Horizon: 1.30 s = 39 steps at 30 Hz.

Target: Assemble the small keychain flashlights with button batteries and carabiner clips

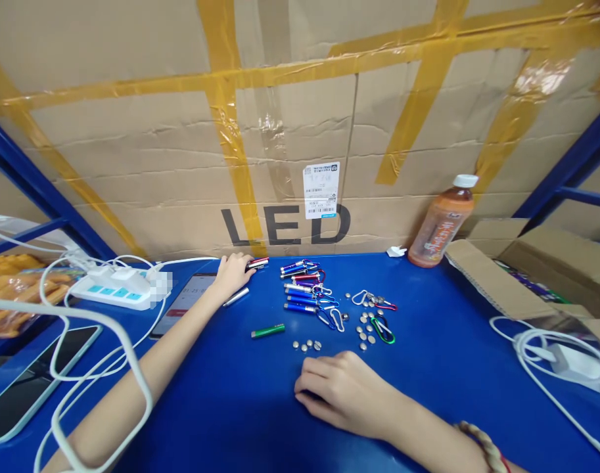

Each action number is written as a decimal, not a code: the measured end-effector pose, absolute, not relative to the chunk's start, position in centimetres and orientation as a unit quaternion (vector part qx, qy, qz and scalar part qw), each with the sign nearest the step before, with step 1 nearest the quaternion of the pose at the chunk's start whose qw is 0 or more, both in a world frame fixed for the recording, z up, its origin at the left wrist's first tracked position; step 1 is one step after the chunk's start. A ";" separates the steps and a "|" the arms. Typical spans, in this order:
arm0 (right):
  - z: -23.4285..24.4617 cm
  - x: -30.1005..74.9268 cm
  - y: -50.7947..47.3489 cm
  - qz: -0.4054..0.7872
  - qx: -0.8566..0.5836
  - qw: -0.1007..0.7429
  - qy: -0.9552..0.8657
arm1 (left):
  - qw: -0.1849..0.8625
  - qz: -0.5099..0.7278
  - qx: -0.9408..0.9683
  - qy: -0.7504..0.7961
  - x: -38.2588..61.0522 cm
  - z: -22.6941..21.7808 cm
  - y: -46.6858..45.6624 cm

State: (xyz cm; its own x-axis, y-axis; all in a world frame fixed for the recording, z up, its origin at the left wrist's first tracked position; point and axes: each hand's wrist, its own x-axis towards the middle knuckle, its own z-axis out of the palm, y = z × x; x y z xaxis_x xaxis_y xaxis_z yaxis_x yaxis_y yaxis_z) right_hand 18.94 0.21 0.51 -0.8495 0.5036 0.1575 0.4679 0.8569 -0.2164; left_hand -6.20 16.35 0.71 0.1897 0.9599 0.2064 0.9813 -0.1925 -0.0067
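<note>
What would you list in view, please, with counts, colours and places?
Table: one, blue, foreground
LED carton: one, brown, taped, labelled, behind table
Open carton: one, brown, right
Frame bars: several, blue, both sides
Bottle: one, orange, far right
Small piece: one, white, beside bottle
Charger: one, white, right
Cables: several, white, both sides
Power strip: one, white, left
Phones: two, dark and grey, left
Packets: several, orange, far left
Clipped tubes: several, mostly blue, centre
Plain tubes: at least three, green, silver, red, centre-left
Discs: many, silver, centre
Clips: several, silver, red, green, beside discs
Wristband: one, beige, right wrist
Left hand: one, bare, at red tube
Right hand: one, bare, near discs
</note>
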 end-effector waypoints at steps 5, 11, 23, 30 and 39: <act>0.7 19.0 0.0 0.082 -0.252 0.101 -0.959 | 0.073 -0.094 -0.788 -0.604 -6.2 0.6 15.3; 0.4 19.0 0.3 0.058 -0.264 0.144 -0.952 | 0.057 -0.153 -0.786 -0.597 -5.9 1.1 14.2; 0.4 22.5 4.8 -0.020 -0.557 0.199 -0.806 | -0.066 -0.249 -0.847 -0.465 1.3 3.9 3.1; -1.4 23.1 6.1 -0.036 -0.526 0.192 -0.828 | -0.006 -0.189 -0.876 -0.444 0.9 1.3 1.8; -1.6 24.0 7.1 -0.025 -0.554 0.169 -0.814 | 0.062 -0.224 -0.896 -0.378 0.7 0.5 0.6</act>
